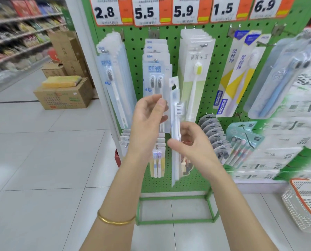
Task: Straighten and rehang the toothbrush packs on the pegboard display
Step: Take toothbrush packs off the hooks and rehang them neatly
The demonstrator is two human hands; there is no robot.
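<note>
Green perforated pegboard display [136, 51] fills the middle of the view, with white-and-orange price cards [145, 11] along its top and rows of toothbrush packs hanging from its pegs. Brown cardboard boxes [64, 98] sit on the tiled floor to its left. A clear blister pack with two grey-bristled toothbrushes [156, 77] fronts the stack on the second peg; the left hand [149, 116] pinches its lower part between thumb and fingers. Just beside it, the right hand [190, 140] grips a narrow clear pack holding a white toothbrush [175, 115], upright, edge-on, off any peg. A thin gold bangle [115, 221] circles the left wrist.
</note>
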